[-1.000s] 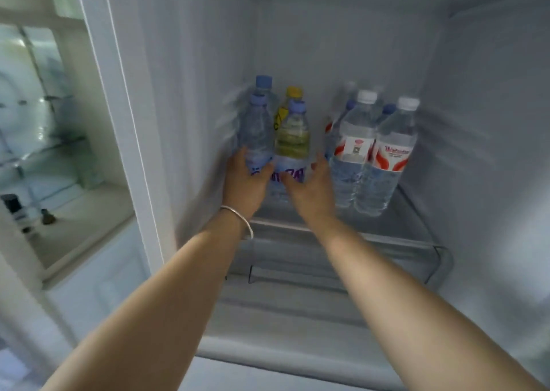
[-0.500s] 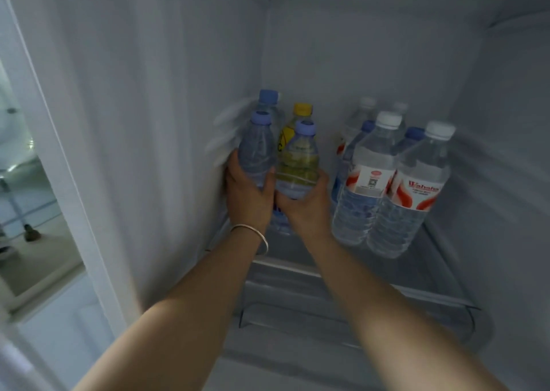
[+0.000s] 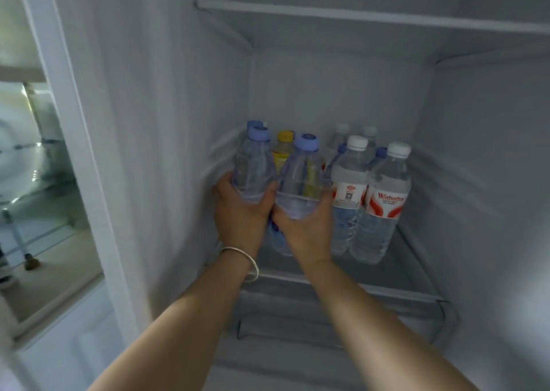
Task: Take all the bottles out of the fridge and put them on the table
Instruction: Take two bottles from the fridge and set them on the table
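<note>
Fingers (image 3: 227,182) of the left hand (image 3: 241,215) wrap one blue-capped bottle (image 3: 253,167) and the right hand (image 3: 306,229) clasps a second blue-capped bottle (image 3: 300,179), both tilted on the fridge shelf (image 3: 395,271). Drawing them straight back, bases lifted clear of the shelf lip, should spare the white-capped bottles (image 3: 384,200) just right of the right fingers and the yellow-capped bottle (image 3: 282,149) behind. Both forearms reach forward side by side, palms upturned, a bracelet (image 3: 247,259) on the left wrist.

One brand name is showing.
"Wahaha" is reading in red across the white-and-red label of the front-right clear white-capped water bottle (image 3: 379,206).
</note>
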Tool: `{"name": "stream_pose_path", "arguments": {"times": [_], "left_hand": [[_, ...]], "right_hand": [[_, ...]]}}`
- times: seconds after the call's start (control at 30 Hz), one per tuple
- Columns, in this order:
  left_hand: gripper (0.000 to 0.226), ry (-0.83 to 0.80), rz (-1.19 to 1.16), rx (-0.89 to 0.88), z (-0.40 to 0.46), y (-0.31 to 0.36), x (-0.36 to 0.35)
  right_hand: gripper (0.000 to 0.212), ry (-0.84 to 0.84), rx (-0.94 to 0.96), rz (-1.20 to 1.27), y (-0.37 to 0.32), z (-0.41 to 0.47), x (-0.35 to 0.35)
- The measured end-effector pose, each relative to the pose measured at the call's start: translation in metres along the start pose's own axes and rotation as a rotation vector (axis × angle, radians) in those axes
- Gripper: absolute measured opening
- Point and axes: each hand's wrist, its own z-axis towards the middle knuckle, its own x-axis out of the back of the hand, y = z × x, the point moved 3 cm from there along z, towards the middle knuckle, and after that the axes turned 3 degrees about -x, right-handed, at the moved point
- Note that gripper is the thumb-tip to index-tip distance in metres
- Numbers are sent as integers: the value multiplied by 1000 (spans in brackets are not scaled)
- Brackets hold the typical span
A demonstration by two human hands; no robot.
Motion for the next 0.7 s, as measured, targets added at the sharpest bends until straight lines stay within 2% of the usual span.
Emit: {"name": "stream_pose_path", "arguments": {"times": [0.13, 0.2, 0.27, 0.4, 0.5, 0.7], "left_hand": [[60, -19, -95, -20, -30, 42, 46], [62, -68, -147, -17, -49, 60, 70], [65, -120, -161, -21, -75, 76, 95], [59, -323, -245, 11, -138, 99, 134], [48, -462, -325, 42, -193, 113, 160], [48, -738, -435, 78, -305, 162, 194]], "right_hand": [[62, 25, -1, 49, -47, -42, 14], [68, 96, 1, 11, -70, -71, 25], [63, 177, 8, -44, -90, -108, 38], [43, 290, -17, -149, -127, -195, 76], [39, 357, -50, -227, -148, -262, 109], [44, 531, -102, -317, -192, -377, 186]]}}
